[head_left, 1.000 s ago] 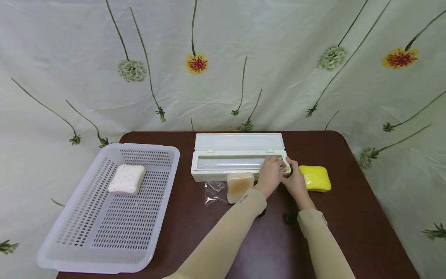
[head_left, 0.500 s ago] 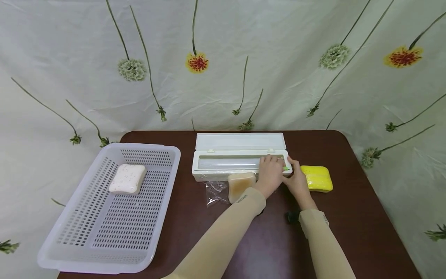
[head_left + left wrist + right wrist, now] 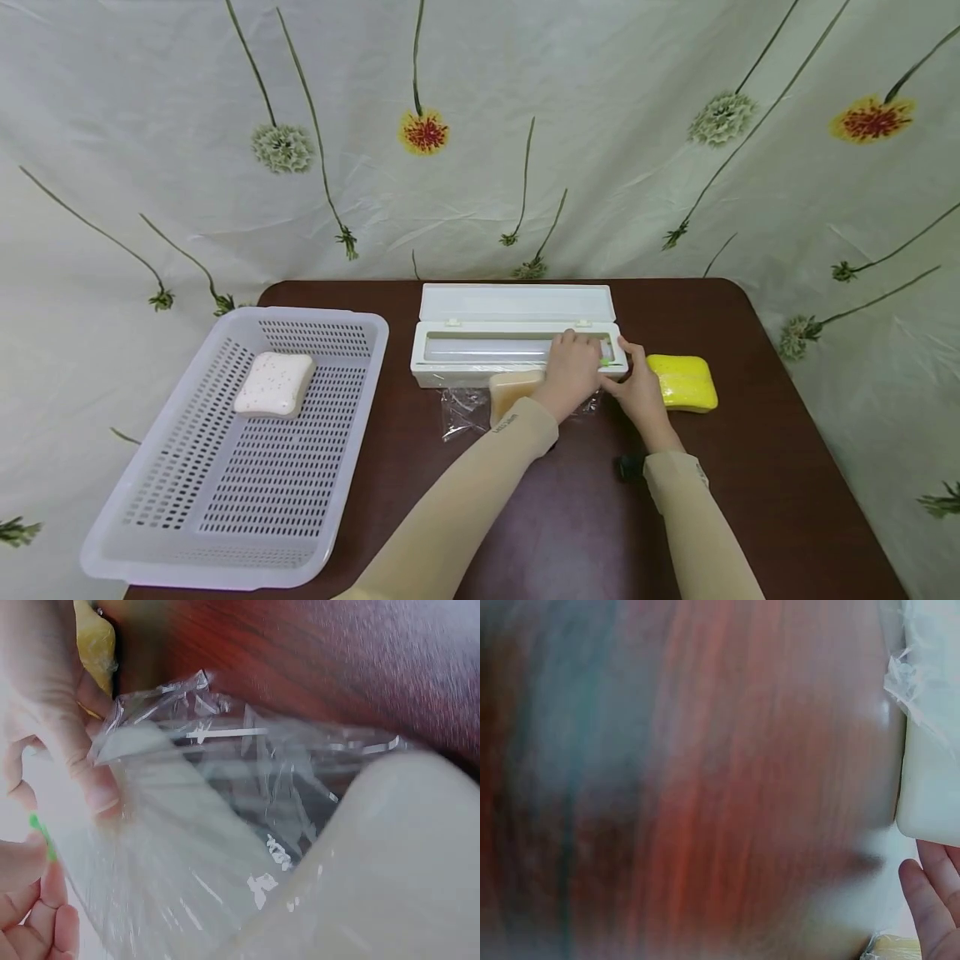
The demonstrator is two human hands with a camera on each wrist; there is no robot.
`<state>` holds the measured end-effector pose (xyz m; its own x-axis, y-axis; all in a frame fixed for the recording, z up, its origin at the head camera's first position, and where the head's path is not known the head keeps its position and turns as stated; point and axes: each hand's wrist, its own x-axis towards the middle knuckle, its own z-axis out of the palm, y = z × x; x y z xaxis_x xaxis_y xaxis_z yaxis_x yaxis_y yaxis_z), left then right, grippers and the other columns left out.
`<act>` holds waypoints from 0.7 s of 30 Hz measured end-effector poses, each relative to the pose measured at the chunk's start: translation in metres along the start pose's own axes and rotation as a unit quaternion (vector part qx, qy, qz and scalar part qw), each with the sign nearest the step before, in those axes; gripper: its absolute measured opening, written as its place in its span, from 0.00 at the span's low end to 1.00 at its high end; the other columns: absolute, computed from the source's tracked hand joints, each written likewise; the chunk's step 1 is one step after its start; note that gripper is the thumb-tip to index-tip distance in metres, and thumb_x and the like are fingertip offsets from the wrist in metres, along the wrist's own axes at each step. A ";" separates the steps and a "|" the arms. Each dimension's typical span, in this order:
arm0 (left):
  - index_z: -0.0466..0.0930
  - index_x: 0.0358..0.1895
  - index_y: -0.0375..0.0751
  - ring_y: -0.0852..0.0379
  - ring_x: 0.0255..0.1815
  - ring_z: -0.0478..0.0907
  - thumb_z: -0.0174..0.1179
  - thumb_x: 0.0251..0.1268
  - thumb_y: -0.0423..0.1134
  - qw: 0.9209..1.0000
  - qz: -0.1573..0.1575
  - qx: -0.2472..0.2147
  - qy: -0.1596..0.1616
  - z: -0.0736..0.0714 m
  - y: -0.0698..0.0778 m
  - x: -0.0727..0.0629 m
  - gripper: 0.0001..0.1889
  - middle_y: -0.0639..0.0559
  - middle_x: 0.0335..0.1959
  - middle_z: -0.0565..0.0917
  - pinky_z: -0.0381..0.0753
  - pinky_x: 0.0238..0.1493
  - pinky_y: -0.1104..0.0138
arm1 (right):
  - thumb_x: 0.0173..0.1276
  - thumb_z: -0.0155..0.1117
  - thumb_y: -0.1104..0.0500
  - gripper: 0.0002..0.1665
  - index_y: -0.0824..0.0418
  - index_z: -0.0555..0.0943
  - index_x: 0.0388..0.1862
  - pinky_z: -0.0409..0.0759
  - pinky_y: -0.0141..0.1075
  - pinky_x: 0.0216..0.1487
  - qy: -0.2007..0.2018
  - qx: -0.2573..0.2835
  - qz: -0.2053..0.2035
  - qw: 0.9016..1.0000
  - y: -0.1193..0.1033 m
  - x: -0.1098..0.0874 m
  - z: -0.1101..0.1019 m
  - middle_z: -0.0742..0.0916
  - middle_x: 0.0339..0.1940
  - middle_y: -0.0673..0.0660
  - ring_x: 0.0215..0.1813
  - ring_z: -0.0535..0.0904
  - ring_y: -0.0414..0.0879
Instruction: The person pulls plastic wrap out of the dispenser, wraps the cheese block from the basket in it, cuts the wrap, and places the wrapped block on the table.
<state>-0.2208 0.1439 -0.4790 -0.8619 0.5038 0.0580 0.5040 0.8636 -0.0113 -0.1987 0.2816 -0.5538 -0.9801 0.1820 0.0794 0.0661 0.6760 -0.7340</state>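
A white cling film dispenser box (image 3: 465,377) lies on the table with its lid (image 3: 517,302) raised and a roll of film (image 3: 487,350) inside. My left hand (image 3: 573,371) pinches the small green slider (image 3: 43,838) on the box's front edge, near the right end. My right hand (image 3: 637,387) grips that right end, thumb in front and fingers behind. Clear film (image 3: 255,757) drapes over the front. A toast-shaped sponge (image 3: 508,390), cream with a brown middle, sits before the box by the film, partly hidden by my left sleeve.
A white perforated basket (image 3: 345,467) stands at the left with a white speckled sponge (image 3: 276,385) in it. A yellow sponge (image 3: 682,383) lies just right of my right hand. A floral curtain (image 3: 480,125) hangs behind the dark brown table (image 3: 757,467).
My left hand has moved left along the box's front edge, and the green slider has shifted left with it. The right hand keeps its place at the box's end.
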 end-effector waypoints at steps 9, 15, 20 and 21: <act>0.84 0.42 0.51 0.56 0.43 0.77 0.68 0.51 0.67 1.000 0.002 0.006 -0.001 -0.007 -0.018 -0.005 0.25 0.57 0.41 0.87 0.72 0.45 0.64 | 0.56 0.77 0.50 0.53 0.62 0.59 0.73 0.76 0.53 0.52 -0.013 0.010 0.013 1.000 -0.002 -0.003 -0.005 0.78 0.60 0.74 0.52 0.78 0.63; 0.84 0.41 0.48 0.55 0.41 0.78 0.68 0.54 0.63 1.000 0.010 0.025 -0.013 -0.012 -0.026 -0.007 0.23 0.55 0.40 0.87 0.73 0.43 0.65 | 0.56 0.76 0.47 0.54 0.62 0.58 0.74 0.76 0.51 0.52 -0.024 0.014 0.013 1.000 -0.002 -0.004 -0.006 0.78 0.61 0.73 0.52 0.78 0.61; 0.85 0.38 0.49 0.55 0.39 0.76 0.65 0.63 0.47 0.998 0.015 0.044 -0.043 -0.018 -0.037 -0.011 0.07 0.56 0.38 0.87 0.71 0.42 0.65 | 0.56 0.76 0.46 0.54 0.62 0.58 0.74 0.76 0.54 0.55 -0.031 0.015 0.015 0.999 -0.002 -0.003 -0.006 0.78 0.61 0.73 0.54 0.78 0.62; 0.85 0.37 0.49 0.55 0.38 0.75 0.64 0.63 0.43 0.998 0.016 0.044 -0.049 -0.020 -0.041 -0.012 0.04 0.55 0.37 0.86 0.70 0.42 0.65 | 0.55 0.76 0.46 0.55 0.62 0.58 0.74 0.76 0.54 0.56 -0.031 0.014 0.017 0.999 -0.001 -0.002 -0.007 0.78 0.60 0.74 0.54 0.78 0.63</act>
<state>-0.2299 0.1026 -0.4595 -0.8491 0.5266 -0.0425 0.5280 0.8433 -0.1001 -0.1952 0.2852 -0.5483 -0.9872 0.1587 0.0134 0.0941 0.6493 -0.7547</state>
